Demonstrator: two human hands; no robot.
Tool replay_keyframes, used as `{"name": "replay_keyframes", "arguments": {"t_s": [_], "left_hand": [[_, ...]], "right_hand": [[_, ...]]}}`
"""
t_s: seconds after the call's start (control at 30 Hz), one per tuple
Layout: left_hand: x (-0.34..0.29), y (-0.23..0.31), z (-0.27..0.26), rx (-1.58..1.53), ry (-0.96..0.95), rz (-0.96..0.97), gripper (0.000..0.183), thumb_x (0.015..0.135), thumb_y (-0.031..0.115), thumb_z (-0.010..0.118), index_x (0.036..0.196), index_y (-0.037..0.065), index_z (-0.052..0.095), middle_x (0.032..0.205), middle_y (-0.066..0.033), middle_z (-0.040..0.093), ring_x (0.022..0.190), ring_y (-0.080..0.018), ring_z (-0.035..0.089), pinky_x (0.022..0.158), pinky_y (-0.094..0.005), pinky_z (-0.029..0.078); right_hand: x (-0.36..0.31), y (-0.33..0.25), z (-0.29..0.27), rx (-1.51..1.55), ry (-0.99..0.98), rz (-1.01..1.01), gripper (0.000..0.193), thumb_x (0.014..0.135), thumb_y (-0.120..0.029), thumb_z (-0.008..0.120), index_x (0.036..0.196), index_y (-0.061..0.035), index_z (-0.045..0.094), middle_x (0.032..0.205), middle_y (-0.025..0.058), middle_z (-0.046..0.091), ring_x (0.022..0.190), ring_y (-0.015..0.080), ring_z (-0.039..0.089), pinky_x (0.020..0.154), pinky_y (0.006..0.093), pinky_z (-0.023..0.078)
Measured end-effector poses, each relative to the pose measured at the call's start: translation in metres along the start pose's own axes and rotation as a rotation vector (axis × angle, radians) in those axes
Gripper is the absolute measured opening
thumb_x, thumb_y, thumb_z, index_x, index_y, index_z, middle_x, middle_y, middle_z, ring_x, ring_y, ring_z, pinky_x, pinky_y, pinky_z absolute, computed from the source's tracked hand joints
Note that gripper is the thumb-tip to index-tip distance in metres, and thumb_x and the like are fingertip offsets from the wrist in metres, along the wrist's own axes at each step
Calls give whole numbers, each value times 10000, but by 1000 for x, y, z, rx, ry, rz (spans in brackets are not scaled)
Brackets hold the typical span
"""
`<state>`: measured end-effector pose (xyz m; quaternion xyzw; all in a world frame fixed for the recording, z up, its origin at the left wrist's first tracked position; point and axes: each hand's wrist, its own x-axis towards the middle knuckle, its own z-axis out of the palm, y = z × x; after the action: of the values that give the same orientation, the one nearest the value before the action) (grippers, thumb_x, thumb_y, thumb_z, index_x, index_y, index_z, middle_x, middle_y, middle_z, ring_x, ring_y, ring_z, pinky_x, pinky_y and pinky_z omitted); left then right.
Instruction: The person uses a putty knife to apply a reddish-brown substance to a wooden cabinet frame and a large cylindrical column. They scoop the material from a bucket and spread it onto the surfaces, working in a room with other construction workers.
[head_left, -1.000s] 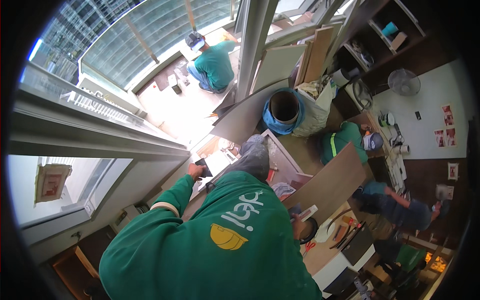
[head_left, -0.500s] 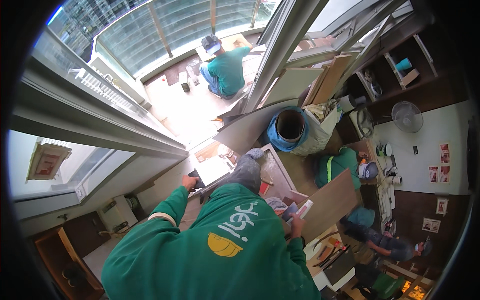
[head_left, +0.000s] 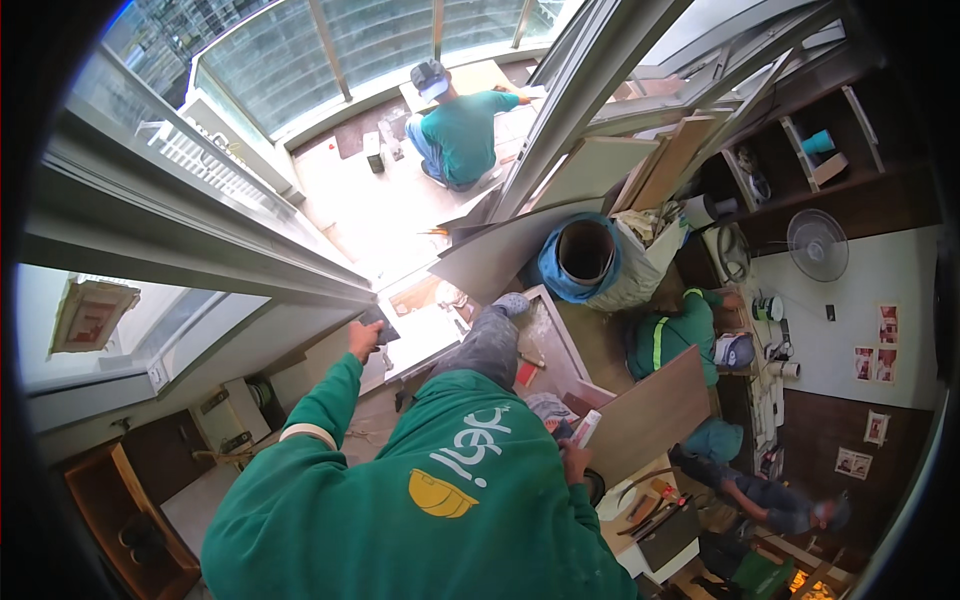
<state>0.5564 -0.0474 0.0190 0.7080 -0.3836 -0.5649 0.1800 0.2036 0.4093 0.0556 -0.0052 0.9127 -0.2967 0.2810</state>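
The left grip [head_left: 366, 338] is closed on a dark plate [head_left: 388, 331], which juts out from its fingers toward the right. The right grip [head_left: 576, 462] is wrapped around a pale bar [head_left: 588, 428] that sticks up past the fingers.

Just right of the left grip lies a bright white board [head_left: 422, 334]. A red box [head_left: 526, 374] lies between the two grips. Close to the right grip, on its right, leans a brown panel [head_left: 652, 418]; below and right of it is a desk [head_left: 618, 532] with tools. Well beyond the right grip stands a blue-wrapped barrel [head_left: 556, 272]. Far beyond the left grip, a co-worker [head_left: 462, 142] squats outside.
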Motion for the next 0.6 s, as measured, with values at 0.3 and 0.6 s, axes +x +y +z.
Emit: {"name": "replay_keyframes", "arguments": {"t_s": [0.3,0.6], "left_hand": [[-7,-22,-17,126,-32,-200,340,777,169,727,948,-93,596,852,-186,663,660,-292,678,537,-445,576],[-27,-27,21,189,-155,-197,297,774,162,752,895,-78,626,805,-172,665,623,-279,676,458,-429,553]], "right_hand": [[13,-21,6,187,69,9,361,619,-224,740,755,95,638,730,96,628,626,188,579,572,372,464],[-10,-13,7,276,100,125,361,612,-207,743,746,105,620,723,101,620,625,192,569,581,376,467]]}}
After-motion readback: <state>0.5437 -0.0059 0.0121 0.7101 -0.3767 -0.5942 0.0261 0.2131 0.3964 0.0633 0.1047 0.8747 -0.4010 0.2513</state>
